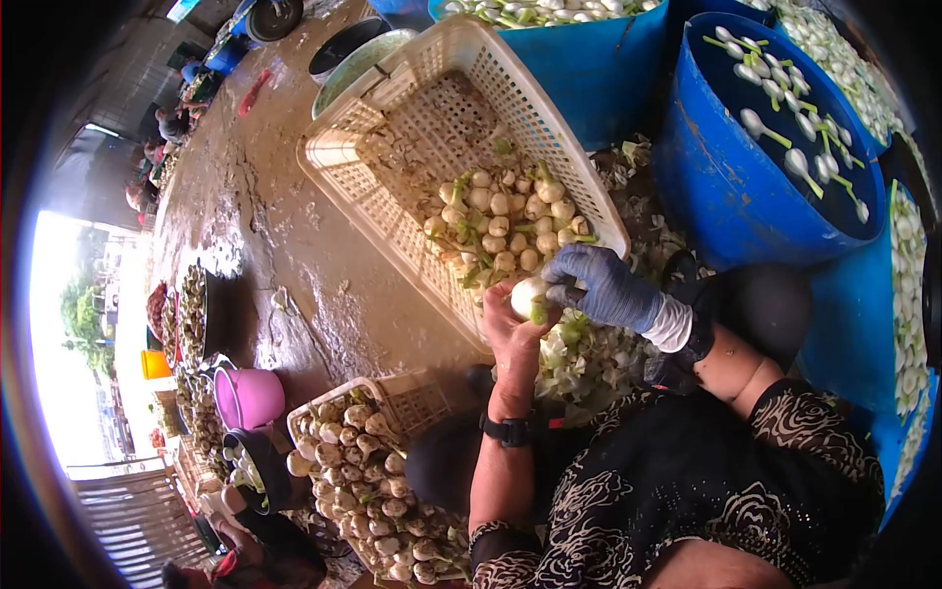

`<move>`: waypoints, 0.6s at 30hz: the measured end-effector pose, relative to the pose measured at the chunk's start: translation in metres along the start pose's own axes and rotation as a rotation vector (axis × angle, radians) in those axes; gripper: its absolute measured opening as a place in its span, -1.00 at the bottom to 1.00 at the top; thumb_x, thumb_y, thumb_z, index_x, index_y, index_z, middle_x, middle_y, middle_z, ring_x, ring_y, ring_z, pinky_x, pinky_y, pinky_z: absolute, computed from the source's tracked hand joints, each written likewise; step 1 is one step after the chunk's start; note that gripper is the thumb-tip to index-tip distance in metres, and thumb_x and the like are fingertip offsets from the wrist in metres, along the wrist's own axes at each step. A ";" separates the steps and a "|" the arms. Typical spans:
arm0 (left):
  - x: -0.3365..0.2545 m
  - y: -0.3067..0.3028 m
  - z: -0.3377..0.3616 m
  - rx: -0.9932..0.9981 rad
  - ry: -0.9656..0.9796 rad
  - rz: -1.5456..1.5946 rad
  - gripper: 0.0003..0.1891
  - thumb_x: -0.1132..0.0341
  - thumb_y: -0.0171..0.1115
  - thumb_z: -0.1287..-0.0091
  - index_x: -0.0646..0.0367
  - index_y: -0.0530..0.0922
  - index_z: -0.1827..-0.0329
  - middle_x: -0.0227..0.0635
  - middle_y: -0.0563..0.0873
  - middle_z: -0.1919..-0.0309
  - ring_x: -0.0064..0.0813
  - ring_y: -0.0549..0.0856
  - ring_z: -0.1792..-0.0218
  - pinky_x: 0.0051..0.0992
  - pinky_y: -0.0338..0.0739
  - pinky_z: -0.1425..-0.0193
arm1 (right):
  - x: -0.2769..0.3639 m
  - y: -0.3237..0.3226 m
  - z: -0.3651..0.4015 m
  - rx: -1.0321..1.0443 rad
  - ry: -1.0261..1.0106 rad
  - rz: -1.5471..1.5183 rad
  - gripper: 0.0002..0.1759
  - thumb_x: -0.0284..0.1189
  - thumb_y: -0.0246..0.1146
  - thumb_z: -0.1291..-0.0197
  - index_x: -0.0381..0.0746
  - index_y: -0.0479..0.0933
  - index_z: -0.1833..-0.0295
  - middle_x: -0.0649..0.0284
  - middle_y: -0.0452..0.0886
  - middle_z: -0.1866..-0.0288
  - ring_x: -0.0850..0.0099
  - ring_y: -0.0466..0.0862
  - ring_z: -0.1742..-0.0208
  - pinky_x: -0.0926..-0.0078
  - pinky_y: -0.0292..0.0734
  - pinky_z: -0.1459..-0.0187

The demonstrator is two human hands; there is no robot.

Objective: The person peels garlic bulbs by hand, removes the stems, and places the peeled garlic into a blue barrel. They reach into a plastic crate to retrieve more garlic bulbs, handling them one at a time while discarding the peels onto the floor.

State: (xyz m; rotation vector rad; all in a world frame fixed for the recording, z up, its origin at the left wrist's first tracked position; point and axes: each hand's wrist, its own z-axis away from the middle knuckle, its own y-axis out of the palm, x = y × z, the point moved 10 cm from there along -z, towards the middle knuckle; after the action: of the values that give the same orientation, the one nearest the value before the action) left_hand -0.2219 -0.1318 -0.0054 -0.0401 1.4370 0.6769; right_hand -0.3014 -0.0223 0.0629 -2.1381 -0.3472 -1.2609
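Observation:
My left hand (513, 329), bare with a watch at its wrist, is closed round a pale peeled onion (530, 297) with a short green stem. Close against the onion's right side, my gloved right hand (613, 287) has its fingers curled; whatever they pinch is hidden. Beyond both hands a large cream plastic crate (432, 39) lies with many onions (500, 211) and loose skins inside. Under my hands is a heap of peelings (579, 363).
A second crate (412, 398) of unpeeled onions stands at lower left. To the right, a blue tub (702, 177) holds peeled onions floating in water. A pink bucket (260, 396) sits on the wet floor (314, 304). Other people (255, 550) are at the left.

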 end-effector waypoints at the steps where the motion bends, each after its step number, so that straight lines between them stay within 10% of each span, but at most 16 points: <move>1: 0.001 0.000 0.000 -0.001 -0.001 0.002 -0.44 0.51 0.48 0.08 0.19 0.34 0.03 -0.35 0.56 0.19 -0.55 0.59 0.20 -0.57 0.53 0.13 | 0.010 0.002 0.001 0.006 -0.095 0.163 -0.91 -0.52 0.29 -0.04 -0.27 0.52 0.31 0.17 0.56 0.44 0.21 0.61 0.38 0.40 0.50 0.32; 11: 0.008 0.022 0.009 0.229 -0.132 0.189 -0.38 0.40 0.48 0.14 0.21 0.45 -0.07 -0.35 0.62 0.11 -0.51 0.61 0.15 -0.51 0.52 -0.01 | -0.022 -0.013 -0.001 -0.112 0.056 0.151 -0.93 -0.61 0.19 0.01 -0.26 0.43 0.41 0.20 0.47 0.57 0.26 0.52 0.53 0.41 0.42 0.43; 18: 0.030 -0.020 -0.007 -0.025 -0.006 -0.057 -0.53 0.15 0.13 -0.24 0.25 0.44 -0.15 -0.30 0.64 0.30 -0.55 0.62 0.23 -0.58 0.50 0.12 | -0.043 0.019 0.017 0.052 0.155 0.423 -0.89 -0.43 0.24 0.03 -0.21 0.49 0.39 0.09 0.58 0.46 0.06 0.63 0.33 0.14 0.51 0.28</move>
State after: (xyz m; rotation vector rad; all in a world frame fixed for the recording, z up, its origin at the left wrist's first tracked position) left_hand -0.2199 -0.1390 -0.0419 -0.0982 1.4169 0.6481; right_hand -0.3016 -0.0224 0.0134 -1.9228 0.1333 -1.1427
